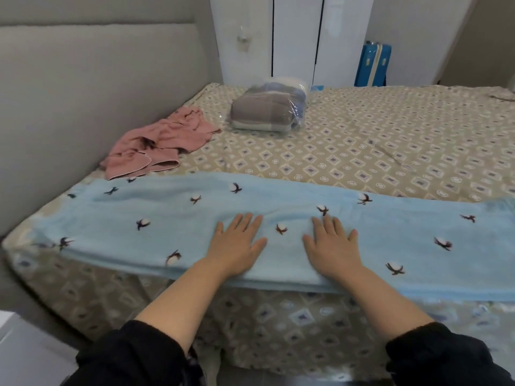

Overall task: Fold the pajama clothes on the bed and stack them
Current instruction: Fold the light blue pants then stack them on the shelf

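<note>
Light-blue pajama pants (172,218) with a cotton-boll print lie flat lengthwise along the near edge of the bed (362,151); crumpled pink pajama clothes (164,140) lie near the headboard.

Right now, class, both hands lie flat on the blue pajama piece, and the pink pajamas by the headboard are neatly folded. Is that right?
No. The head view shows the pink pajamas lying crumpled, not folded, by the headboard. The left hand and right hand do lie flat on the blue pajama piece.
</note>
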`<move>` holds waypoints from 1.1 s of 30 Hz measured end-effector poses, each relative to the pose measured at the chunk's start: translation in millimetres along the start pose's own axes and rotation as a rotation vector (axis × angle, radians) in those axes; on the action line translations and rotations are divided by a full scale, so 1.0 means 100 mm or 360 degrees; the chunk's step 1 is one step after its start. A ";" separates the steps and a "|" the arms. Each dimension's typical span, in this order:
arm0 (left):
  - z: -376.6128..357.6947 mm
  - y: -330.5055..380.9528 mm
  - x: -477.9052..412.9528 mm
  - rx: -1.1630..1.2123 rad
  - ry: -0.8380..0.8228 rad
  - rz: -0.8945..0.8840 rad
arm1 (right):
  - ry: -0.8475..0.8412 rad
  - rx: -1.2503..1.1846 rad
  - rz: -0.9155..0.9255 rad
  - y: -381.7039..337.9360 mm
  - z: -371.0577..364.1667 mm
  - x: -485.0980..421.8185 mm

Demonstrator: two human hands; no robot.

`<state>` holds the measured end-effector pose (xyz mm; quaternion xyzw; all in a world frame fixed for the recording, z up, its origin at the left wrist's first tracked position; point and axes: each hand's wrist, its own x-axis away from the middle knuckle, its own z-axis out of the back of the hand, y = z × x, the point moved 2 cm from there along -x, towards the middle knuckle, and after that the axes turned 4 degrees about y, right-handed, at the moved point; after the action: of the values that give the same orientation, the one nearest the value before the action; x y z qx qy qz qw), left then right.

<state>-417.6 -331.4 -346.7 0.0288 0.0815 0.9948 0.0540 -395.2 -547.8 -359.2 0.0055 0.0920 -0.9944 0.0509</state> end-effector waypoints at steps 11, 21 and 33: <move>0.20 -1.51 -0.19 -0.0147 0.0093 0.0743 | 0.0239 0.0056 0.0038 -0.43 -0.28 -0.47; 0.21 -1.32 0.15 -0.0097 -0.0007 0.0432 | 0.0194 0.0074 0.0110 -0.47 -0.19 -0.38; 0.28 -1.02 1.05 0.0064 0.0514 -0.0363 | 0.0138 -0.0197 0.0795 -0.59 -0.10 0.68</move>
<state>-509.6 -215.2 -330.8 -0.1395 0.1118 0.9721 0.1519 -468.8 -495.3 -359.8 0.0677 0.1505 -0.9423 0.2913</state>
